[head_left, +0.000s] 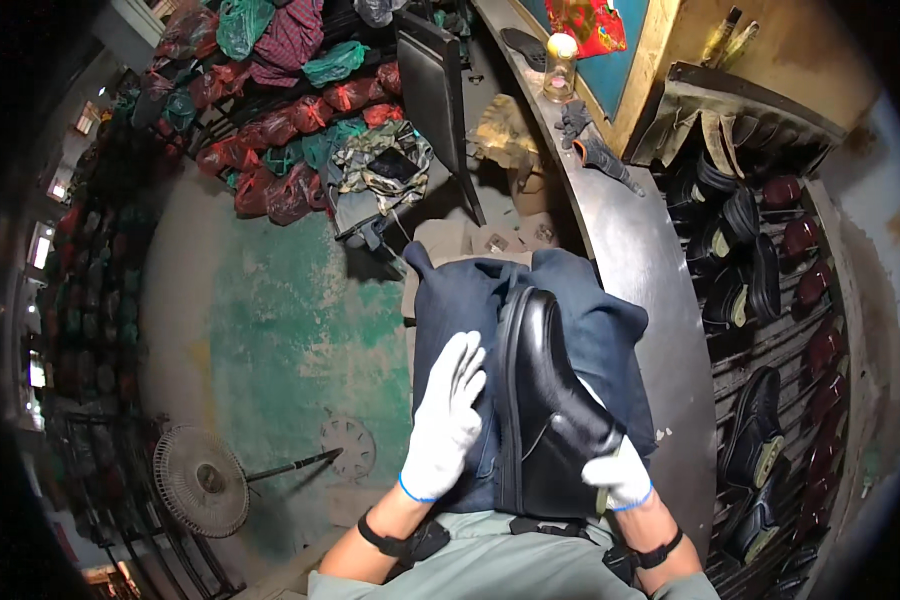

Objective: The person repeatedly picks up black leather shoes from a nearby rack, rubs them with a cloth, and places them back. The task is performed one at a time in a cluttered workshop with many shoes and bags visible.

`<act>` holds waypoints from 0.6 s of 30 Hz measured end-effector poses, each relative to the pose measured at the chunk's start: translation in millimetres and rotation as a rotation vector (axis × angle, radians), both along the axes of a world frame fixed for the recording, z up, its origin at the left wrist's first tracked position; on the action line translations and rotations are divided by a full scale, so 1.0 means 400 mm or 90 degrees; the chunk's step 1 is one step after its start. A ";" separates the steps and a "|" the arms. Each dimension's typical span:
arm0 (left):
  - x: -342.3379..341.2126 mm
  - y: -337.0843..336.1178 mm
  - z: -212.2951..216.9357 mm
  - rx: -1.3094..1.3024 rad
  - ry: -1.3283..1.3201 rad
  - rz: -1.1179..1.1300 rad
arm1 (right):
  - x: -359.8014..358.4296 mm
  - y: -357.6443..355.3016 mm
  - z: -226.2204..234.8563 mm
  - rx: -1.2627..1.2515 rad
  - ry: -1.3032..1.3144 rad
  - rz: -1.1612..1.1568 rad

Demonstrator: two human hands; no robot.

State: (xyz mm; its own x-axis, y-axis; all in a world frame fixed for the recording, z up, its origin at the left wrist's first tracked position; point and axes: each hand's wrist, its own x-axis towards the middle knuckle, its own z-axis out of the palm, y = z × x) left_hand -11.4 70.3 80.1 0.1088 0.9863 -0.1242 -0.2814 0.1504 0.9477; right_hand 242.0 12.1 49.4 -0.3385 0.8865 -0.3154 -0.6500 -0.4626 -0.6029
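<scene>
A black leather shoe (542, 410) lies on its side across my lap, on dark blue cloth (595, 320). Its toe points away from me and its sole faces left. My right hand (622, 478), in a white glove with a blue cuff edge, grips the shoe at its opening; some of the fingers are hidden inside or behind the leather. Just left of the sole, my left hand (446, 415) wears a matching white glove. Its fingers are stretched out with nothing in them, and a small gap separates it from the shoe.
A curved metal bench (635, 235) runs along my right, with a dark glove (602, 160) and a clear jar (560, 70) on it. Beyond stands a rack (760, 345) of black shoes. A fan (202, 480) is at left; a black chair (435, 100) and red bags (280, 130) are ahead.
</scene>
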 end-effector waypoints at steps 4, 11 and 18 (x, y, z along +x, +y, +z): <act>0.001 0.070 0.047 0.012 0.004 -0.076 | 0.048 0.045 0.072 0.233 -0.256 0.017; -0.037 0.060 0.047 0.071 0.073 -0.082 | -0.094 0.181 0.148 0.740 -0.698 0.040; -0.080 0.083 0.010 0.046 0.086 -0.009 | -0.096 -0.045 -0.026 0.627 -0.785 0.056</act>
State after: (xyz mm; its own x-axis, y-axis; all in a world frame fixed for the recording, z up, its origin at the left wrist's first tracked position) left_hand -43.5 103.4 84.2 0.1093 0.9917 -0.0678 -0.1482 0.0837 0.9854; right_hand 203.5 -5.8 39.1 -0.3790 0.8939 0.2394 0.4540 0.4051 -0.7936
